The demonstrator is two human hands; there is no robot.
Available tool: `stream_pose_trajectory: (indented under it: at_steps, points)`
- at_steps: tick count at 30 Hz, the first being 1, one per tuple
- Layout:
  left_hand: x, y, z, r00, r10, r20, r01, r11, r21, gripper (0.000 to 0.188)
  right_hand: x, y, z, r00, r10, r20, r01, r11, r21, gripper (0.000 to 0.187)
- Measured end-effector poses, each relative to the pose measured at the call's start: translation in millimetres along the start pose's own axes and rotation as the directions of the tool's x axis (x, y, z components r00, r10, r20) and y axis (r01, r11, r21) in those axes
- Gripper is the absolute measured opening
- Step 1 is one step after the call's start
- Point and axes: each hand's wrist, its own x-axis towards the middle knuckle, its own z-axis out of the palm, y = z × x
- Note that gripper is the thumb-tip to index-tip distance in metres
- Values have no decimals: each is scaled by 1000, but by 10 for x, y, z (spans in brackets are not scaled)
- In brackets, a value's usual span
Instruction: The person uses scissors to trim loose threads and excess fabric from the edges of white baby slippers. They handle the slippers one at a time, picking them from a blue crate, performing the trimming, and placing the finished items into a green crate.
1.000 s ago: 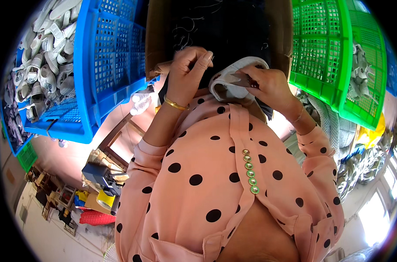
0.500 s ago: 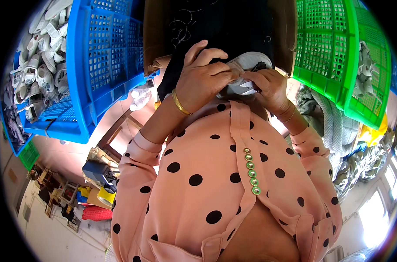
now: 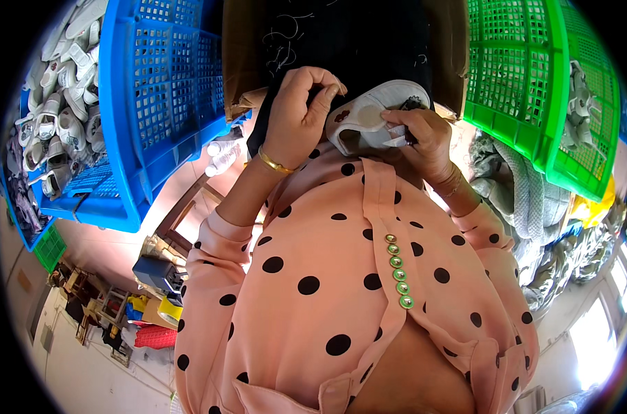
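Observation:
A small whitish-grey shoe (image 3: 359, 119) with dark patches at both ends lies over my lap. My right hand (image 3: 432, 141) is closed on its right side, thumb and fingers gripping the edge by the opening. To the left of the shoe and apart from it, my left hand (image 3: 301, 114) is raised in a pinch, its thumb and forefinger tips together. Whatever those fingertips hold, if anything, is too small to make out. Loose pale threads (image 3: 282, 45) cling to the dark cloth (image 3: 368, 41) over my legs.
On the left stands a blue plastic crate (image 3: 123, 138), with many whitish shoes (image 3: 68, 124) beyond it. Green crates (image 3: 517, 83) rise on the right, above grey fabric pieces (image 3: 531, 193). Cardboard edges (image 3: 241, 62) flank my legs. Clear plastic bottles (image 3: 222, 157) lie at the left.
My left hand has drawn away from the shoe to the left, its fingers now pinched. More of the shoe shows, turned slightly. My right hand keeps its hold.

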Motion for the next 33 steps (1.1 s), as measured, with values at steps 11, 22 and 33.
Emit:
stream_pose_trajectory:
  at_steps: [11,22,33]
  points:
    - [-77,78,-263,943,333,6,-278,778,564,21,160,-98,-80,975,143,167,-134,989,-67,39]
    - [-118,115,37,990,135,45,-142,967,211,15,424,-238,-151,874,377,306,-417,906,74,25]
    - [166,281,-267,770,-209,602,450,847,-282,19,467,-381,-336,712,401,577,-700,468,539,19]
